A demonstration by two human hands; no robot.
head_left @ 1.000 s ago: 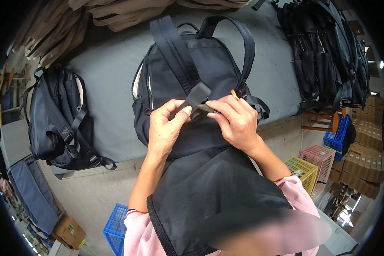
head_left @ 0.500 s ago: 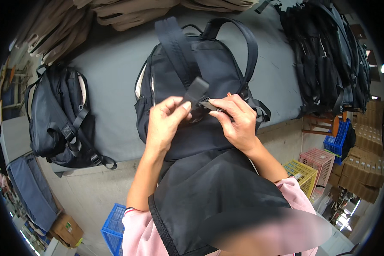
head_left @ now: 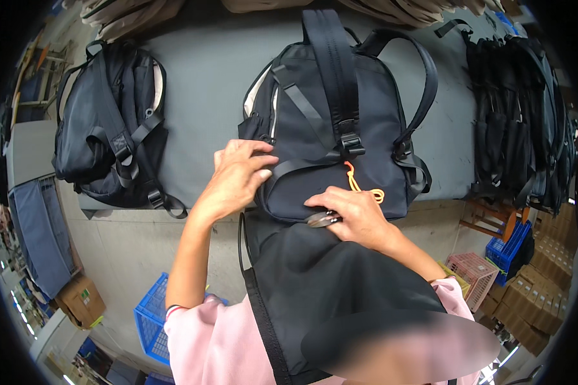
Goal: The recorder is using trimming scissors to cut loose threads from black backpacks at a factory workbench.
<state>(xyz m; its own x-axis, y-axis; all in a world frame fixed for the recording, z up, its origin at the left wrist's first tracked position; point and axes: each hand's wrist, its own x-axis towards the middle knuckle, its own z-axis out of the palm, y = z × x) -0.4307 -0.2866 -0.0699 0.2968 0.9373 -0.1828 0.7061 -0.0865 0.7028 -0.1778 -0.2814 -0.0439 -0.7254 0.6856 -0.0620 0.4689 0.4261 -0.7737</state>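
By the right fingers (head_left: 327,197) a small tool (head_left: 317,221) is gripped, the left fingers (head_left: 253,149) are parted by the lower-left edge of the backpack (head_left: 380,106), which is laid lengthwise away on the desk (head_left: 202,96), its buckle (head_left: 352,146) nearer the right.

The bag (head_left: 379,122) is showing dark navy, the cord (head_left: 352,182) is glowing orange, the apron (head_left: 327,276) is looking black, the sleeve (head_left: 205,340) pink (its cuff (head_left: 173,310) is wearing stripes)
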